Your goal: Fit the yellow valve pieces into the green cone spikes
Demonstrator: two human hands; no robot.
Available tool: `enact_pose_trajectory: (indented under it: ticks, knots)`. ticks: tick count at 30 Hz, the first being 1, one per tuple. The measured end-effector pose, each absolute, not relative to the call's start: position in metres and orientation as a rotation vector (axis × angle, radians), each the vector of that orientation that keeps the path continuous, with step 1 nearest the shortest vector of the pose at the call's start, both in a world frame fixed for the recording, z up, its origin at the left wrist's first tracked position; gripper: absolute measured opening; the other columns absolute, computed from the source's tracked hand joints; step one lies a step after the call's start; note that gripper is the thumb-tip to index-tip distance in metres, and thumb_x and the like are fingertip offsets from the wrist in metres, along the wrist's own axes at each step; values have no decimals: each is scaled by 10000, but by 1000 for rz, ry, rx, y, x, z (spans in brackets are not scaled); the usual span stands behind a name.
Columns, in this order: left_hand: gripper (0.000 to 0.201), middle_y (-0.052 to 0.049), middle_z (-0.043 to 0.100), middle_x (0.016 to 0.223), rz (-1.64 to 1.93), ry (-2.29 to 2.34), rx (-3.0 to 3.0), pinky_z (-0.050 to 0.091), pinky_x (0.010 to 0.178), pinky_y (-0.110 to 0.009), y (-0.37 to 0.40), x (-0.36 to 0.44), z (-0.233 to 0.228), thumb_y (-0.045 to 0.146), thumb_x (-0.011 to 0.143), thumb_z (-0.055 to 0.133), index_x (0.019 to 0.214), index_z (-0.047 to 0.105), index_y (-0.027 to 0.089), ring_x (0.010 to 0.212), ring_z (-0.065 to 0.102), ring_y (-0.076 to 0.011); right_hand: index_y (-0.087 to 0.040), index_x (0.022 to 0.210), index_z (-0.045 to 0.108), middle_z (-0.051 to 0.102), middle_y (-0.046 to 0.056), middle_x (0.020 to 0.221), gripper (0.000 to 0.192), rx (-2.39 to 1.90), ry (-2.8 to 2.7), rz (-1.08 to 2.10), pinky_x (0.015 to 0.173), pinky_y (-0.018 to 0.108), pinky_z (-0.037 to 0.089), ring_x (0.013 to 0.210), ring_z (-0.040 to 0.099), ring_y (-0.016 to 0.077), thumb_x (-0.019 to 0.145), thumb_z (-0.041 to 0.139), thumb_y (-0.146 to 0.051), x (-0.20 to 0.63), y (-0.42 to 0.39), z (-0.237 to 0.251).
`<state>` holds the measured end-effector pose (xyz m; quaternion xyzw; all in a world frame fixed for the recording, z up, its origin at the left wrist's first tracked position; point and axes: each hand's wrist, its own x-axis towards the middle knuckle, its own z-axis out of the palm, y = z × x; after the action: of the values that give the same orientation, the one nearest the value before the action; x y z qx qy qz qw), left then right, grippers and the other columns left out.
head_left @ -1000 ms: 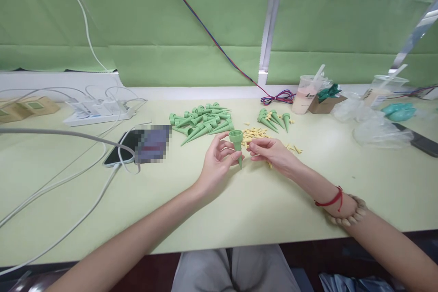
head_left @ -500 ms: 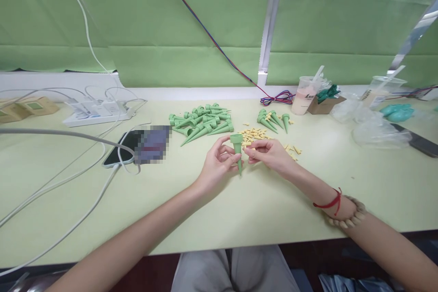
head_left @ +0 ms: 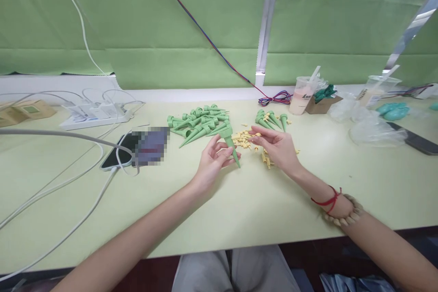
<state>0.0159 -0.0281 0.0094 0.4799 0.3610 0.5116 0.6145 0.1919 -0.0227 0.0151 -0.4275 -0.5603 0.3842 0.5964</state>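
Head view: the left hand (head_left: 212,160) has its grip closed on a green spike (head_left: 230,145), wide end tilted toward 11 o'clock, tip toward 5, just above the bench (head_left: 239,210). The right hand (head_left: 278,146), grip loose and holding nothing I can make out, rests at 3 o'clock of the spike, fingertips (head_left: 253,133) over the yellow bits (head_left: 241,138). A spike pile (head_left: 198,121) lies at 11 o'clock.

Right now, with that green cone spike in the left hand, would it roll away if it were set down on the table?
Probably not far. The green cone spike tapers to a point, so it would likely roll in a curve, like those lying still in the pile. It looks like rigid, light plastic: the left hand holds it with fingertips alone.
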Motion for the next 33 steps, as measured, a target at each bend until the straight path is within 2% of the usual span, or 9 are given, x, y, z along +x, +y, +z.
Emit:
enact_pose_trajectory:
  ticks: [2, 6, 11, 23, 29, 33]
  knots:
    - [502, 39, 517, 791, 1184, 817, 1134, 493, 770, -341, -28, 16, 10, 292, 671, 689, 1104, 443, 233, 760, 648, -162, -177, 934, 695, 714, 44, 848, 316, -978, -1328, 851, 780, 362, 558, 794, 676, 210, 646, 705, -308, 190, -25, 15]
    - [425, 15, 523, 837, 1181, 790, 1190, 501, 773, -366, -31, 18, 11, 286, 686, 675, 1052, 472, 211, 766, 638, -164, -186, 821, 722, 702, 15, 654, 204, -930, -1368, 769, 684, 340, 580, 676, 679, 199, 633, 717, -263, 187, -31, 15]
    - [384, 21, 499, 822, 1192, 756, 1232, 512, 761, -355, -35, 20, 13, 275, 701, 660, 1035, 480, 213, 755, 630, -153, -226, 784, 730, 713, 23, 794, 172, -900, -1395, 611, 667, 327, 578, 701, 668, 188, 614, 738, -243, 188, -30, 16]
    - [393, 8, 462, 869, 1229, 847, 1418, 509, 659, -277, -31, 19, 4, 222, 711, 635, 1073, 480, 226, 725, 594, -123, -254, 752, 734, 718, 11, 779, 107, -896, -1626, 393, 688, 311, 552, 712, 662, 183, 653, 717, -218, 189, -33, 14]
    - [373, 16, 462, 838, 1190, 803, 1308, 521, 687, -322, -31, 19, 5, 246, 723, 616, 1071, 483, 222, 712, 613, -134, -244, 986, 681, 694, 19, 967, 252, -944, -1688, 551, 723, 295, 566, 790, 668, 171, 739, 631, -241, 191, -29, 13]
    - [421, 4, 476, 863, 1285, 857, 1461, 512, 640, -278, -29, 17, 2, 225, 725, 610, 1124, 477, 241, 717, 591, -123, -216, 972, 687, 711, 31, 878, 227, -972, -1673, 656, 746, 310, 564, 757, 681, 177, 770, 592, -256, 192, -30, 15]
